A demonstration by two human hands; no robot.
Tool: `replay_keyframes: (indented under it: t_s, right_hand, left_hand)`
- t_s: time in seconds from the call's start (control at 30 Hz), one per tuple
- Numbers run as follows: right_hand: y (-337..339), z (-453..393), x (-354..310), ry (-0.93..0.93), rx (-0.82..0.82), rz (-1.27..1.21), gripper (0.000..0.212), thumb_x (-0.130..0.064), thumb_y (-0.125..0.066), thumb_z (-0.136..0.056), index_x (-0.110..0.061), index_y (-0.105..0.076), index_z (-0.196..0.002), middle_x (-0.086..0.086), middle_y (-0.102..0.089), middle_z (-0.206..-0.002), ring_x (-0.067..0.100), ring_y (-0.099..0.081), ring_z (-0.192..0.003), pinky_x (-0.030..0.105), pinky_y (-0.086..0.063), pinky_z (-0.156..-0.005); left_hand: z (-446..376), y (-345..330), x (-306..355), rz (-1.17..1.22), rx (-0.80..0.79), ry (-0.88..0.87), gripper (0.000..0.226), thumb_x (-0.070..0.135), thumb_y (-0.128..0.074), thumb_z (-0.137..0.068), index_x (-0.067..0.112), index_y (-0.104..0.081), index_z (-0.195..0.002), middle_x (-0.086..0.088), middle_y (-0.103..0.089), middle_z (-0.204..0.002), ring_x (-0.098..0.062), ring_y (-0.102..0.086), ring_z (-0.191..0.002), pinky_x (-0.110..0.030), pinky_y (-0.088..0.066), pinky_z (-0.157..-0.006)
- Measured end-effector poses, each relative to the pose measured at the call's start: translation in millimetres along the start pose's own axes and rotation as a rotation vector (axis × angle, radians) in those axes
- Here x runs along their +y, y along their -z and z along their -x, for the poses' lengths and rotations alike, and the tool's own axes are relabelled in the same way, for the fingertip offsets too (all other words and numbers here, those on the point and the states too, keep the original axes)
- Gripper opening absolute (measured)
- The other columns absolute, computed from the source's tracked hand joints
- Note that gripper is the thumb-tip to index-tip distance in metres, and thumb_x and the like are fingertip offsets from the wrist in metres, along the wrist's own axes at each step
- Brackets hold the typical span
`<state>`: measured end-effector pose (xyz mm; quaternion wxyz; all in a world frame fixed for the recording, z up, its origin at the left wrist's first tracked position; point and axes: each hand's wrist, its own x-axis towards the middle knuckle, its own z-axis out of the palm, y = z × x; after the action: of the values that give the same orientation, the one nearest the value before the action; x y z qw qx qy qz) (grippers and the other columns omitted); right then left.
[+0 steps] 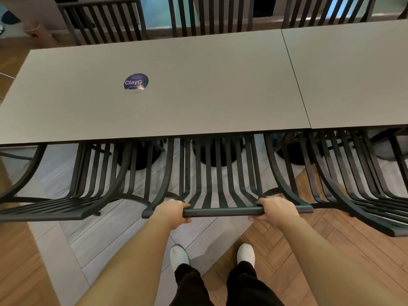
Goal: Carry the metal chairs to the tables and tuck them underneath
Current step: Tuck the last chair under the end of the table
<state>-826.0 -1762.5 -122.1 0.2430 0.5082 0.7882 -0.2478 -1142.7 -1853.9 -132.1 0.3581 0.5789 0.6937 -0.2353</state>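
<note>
Both hands on the top rail (223, 212) of the middle metal chair (217, 173): left hand (171, 212) curled round the rail left of centre, right hand (277, 208) curled round it right of centre, bare rail between. Rail's long axis crosswise, parallel to the near edge of the grey table (154, 89); hands about level, neither plainly nearer the table. Chair straight ahead of the grip, backrest slats sloping down and forward, seat already hidden beneath the tabletop. Judged near fully tucked; any remaining push straight forward, square to the table edge. Similar slatted chairs tucked close on either side, left neighbour (66, 195) and right neighbour (353, 184), so sideways drift a likely risk of frames knocking. Round purple sticker (135, 81) on the tabletop. Second table (353, 74) butted against the right end.
</note>
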Motion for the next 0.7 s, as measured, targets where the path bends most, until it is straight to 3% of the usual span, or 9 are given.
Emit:
replay_keyframes:
  t_s: [0.07,0.17,0.2,0.27,0.33,0.43,0.57,0.7]
  right_hand:
    - [5,-1,1,-0.016,-0.060,-0.049,0.048,-0.058,-0.071,-0.087,-0.030,-0.063,-0.124,-0.009,-0.063,-0.103,0.011,-0.061,-0.098,0.034,-0.055,-0.091]
    - [9,6,2,0.009,-0.084,-0.145,0.049,-0.055,-0.072,-0.087,-0.031,-0.063,-0.129,-0.009,-0.063,-0.105,0.011,-0.061,-0.099,0.036,-0.054,-0.095]
    - [10,9,2,0.022,-0.096,-0.191,0.052,-0.058,-0.070,-0.087,-0.031,-0.062,-0.131,-0.010,-0.063,-0.107,0.011,-0.061,-0.100,0.036,-0.054,-0.095]
    - [19,18,13,0.024,-0.105,-0.286,0.060,-0.066,-0.064,-0.089,-0.029,-0.060,-0.136,-0.008,-0.065,-0.116,0.013,-0.062,-0.106,0.034,-0.054,-0.097]
    - [33,27,31,0.007,-0.066,-0.364,0.061,-0.071,-0.056,-0.092,-0.027,-0.061,-0.135,-0.006,-0.068,-0.119,0.013,-0.064,-0.106,0.032,-0.054,-0.095]
    - [51,38,65,-0.058,0.023,-0.435,0.057,-0.067,-0.050,-0.097,-0.025,-0.063,-0.132,-0.006,-0.070,-0.114,0.012,-0.064,-0.100,0.031,-0.053,-0.088]
    - [69,48,109,-0.200,0.090,-0.439,0.049,-0.058,-0.051,-0.101,-0.023,-0.063,-0.132,-0.002,-0.070,-0.116,0.017,-0.064,-0.104,0.036,-0.054,-0.093]
    - [73,65,142,-0.323,0.151,-0.442,0.042,-0.057,-0.052,-0.100,-0.025,-0.065,-0.125,-0.003,-0.069,-0.110,0.018,-0.064,-0.099,0.037,-0.055,-0.088]
  left_hand:
    - [4,9,8,0.091,-0.055,0.009,0.051,0.046,-0.071,-0.094,0.029,-0.060,-0.140,0.001,-0.067,-0.116,-0.019,-0.066,-0.104,-0.039,-0.057,-0.095]
    - [19,22,31,0.278,-0.041,-0.013,0.077,0.050,-0.076,-0.091,0.027,-0.043,-0.156,-0.003,-0.058,-0.145,-0.022,-0.057,-0.128,-0.039,-0.048,-0.107]
    - [22,25,38,0.366,-0.021,-0.022,0.080,0.054,-0.074,-0.091,0.028,-0.040,-0.158,-0.003,-0.054,-0.150,-0.019,-0.055,-0.127,-0.034,-0.049,-0.103]
    - [26,32,57,0.520,0.034,-0.034,0.075,0.060,-0.066,-0.094,0.029,-0.040,-0.158,-0.001,-0.054,-0.149,-0.012,-0.055,-0.115,-0.019,-0.047,-0.080]
    - [27,38,76,0.587,0.126,-0.017,0.065,0.061,-0.058,-0.099,0.029,-0.045,-0.154,-0.001,-0.057,-0.145,-0.013,-0.057,-0.113,-0.019,-0.047,-0.077]
    - [20,43,103,0.528,0.190,-0.003,0.052,0.058,-0.056,-0.101,0.029,-0.056,-0.144,0.000,-0.064,-0.135,-0.016,-0.062,-0.114,-0.034,-0.053,-0.095]
    - [6,58,142,0.422,0.168,-0.088,0.041,0.051,-0.056,-0.103,0.026,-0.063,-0.135,0.002,-0.069,-0.124,-0.014,-0.065,-0.107,-0.037,-0.055,-0.099]
    - [-11,73,184,0.252,0.132,-0.205,0.037,0.046,-0.053,-0.106,0.024,-0.065,-0.133,-0.001,-0.069,-0.123,-0.016,-0.066,-0.107,-0.040,-0.055,-0.100]
